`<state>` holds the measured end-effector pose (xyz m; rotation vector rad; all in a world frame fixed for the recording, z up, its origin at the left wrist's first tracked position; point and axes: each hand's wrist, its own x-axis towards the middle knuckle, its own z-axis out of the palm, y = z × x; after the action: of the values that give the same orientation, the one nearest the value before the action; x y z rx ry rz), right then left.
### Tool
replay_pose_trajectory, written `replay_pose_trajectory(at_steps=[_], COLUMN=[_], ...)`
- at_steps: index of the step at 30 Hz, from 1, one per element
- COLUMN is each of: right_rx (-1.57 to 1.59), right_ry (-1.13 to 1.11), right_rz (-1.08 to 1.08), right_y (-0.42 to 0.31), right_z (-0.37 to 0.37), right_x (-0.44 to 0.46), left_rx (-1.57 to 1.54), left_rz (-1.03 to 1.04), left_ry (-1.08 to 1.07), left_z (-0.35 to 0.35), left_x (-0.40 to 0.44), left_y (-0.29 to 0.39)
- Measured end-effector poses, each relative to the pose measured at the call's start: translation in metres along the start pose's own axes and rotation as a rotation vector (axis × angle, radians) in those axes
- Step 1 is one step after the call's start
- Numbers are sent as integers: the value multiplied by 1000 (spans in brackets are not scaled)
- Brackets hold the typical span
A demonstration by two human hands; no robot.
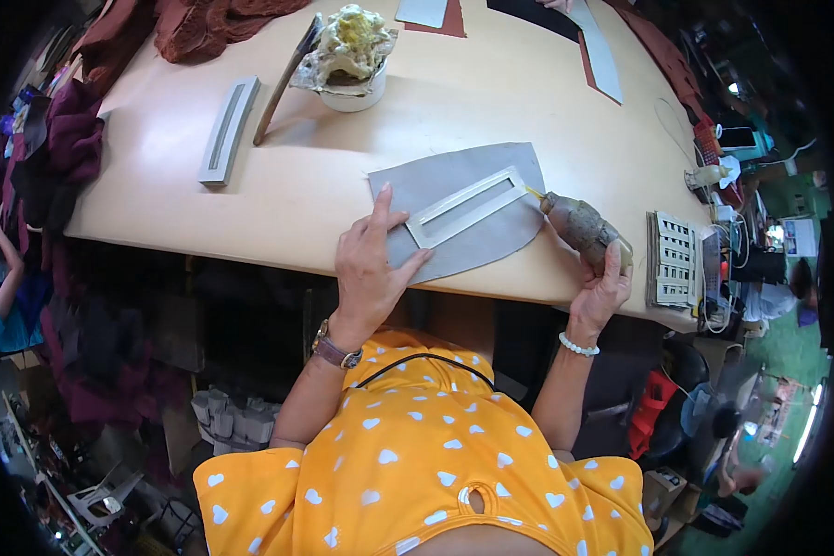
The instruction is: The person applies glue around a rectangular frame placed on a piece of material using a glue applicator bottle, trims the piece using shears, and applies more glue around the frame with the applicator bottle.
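Note:
A grey leather-like piece (514, 222) lies flat at the table's front edge. On it rests a pale rectangular frame (468, 206) with a long slot, set at a slant. My left hand (371, 255) lies with fingers spread over the frame's left end and the grey piece, holding nothing. My right hand (605, 285) is wrapped round a brown, crusted bottle (579, 225). The bottle is tilted, and its thin yellow nozzle (534, 192) points at the frame's right end.
The wooden table (278, 213) bears a second slotted block (229, 132), a crusted white tub (354, 93) with a dark stick (287, 79), and slotted pieces (674, 261) at right. Grey and rust pieces lie at the far side near another person's hand (556, 5).

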<state>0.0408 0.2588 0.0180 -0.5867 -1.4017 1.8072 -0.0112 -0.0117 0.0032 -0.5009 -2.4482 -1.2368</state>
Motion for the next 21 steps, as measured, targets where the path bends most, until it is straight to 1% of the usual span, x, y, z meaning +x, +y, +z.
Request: replay_pose_trajectory(at_steps=[4,7,10,13,15,17,19,21], right_rx=[-45,-107,-129,-198,-186,-200,-241,-226], right_ry=[6,34,12,-35,-72,-116,-168,-198], right_rz=[-78,-104,-111,-149,-140,-133,-132,-94], right_y=[9,9,10,8,5,5,6,0], right_z=[-5,-2,-4,-2,4,8,10,17], right_x=[5,3,2,-5,-16,-28,-41,-57], left_rx=[19,17,17,-8,-45,-89,-64,-65], left_rz=[-14,-39,-51,-87,-102,-98,-47,-43], left_ry=[-27,-37,-41,-57,-60,-49,-23,-16], left_z=[-1,-2,-1,-1,-2,-4,-3,-3], left_x=[-1,0,0,1,1,2,2,2], left_y=[1,4,3,4,5,5,2,1])
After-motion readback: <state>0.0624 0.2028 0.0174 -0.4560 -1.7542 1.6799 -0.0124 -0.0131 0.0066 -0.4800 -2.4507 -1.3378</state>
